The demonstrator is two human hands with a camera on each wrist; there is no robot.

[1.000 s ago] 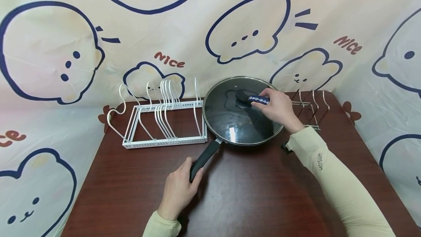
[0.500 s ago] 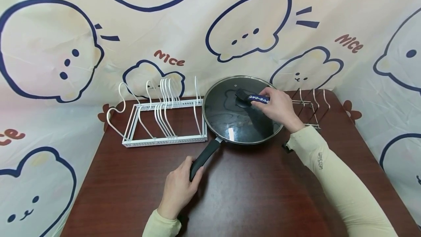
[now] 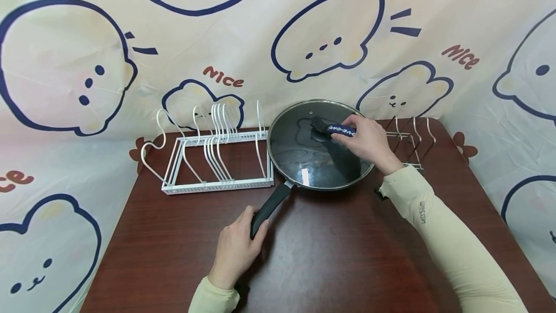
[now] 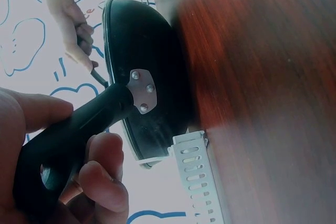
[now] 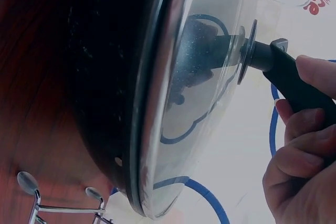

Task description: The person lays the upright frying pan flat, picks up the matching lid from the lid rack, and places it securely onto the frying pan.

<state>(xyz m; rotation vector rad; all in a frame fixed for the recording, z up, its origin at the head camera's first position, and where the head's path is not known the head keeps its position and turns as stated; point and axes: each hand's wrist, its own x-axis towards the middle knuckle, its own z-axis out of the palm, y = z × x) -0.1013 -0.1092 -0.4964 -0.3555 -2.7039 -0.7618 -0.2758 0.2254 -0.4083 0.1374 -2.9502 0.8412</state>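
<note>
A black frying pan [image 4: 168,51] sits on the table between two racks, its long black handle [image 3: 272,206] slanting toward the front left. My left hand [image 3: 236,250] grips that handle near its end, fingers curled round it in the left wrist view. A glass lid [image 3: 304,158] with a metal rim lies on the pan. With my right hand [image 3: 367,144] I hold the lid's black handle [image 5: 294,77], which has a blue lettered band in the head view. The right wrist view shows the fingers wrapped round it. The pan's inside looks dark through the glass.
A white rack [image 3: 217,187] with several upright wire loops stands left of the pan, close against it. A metal wire rack [image 3: 412,151] is partly hidden behind the right hand. A printed cloth [image 3: 321,28] hangs behind the brown table [image 3: 339,250].
</note>
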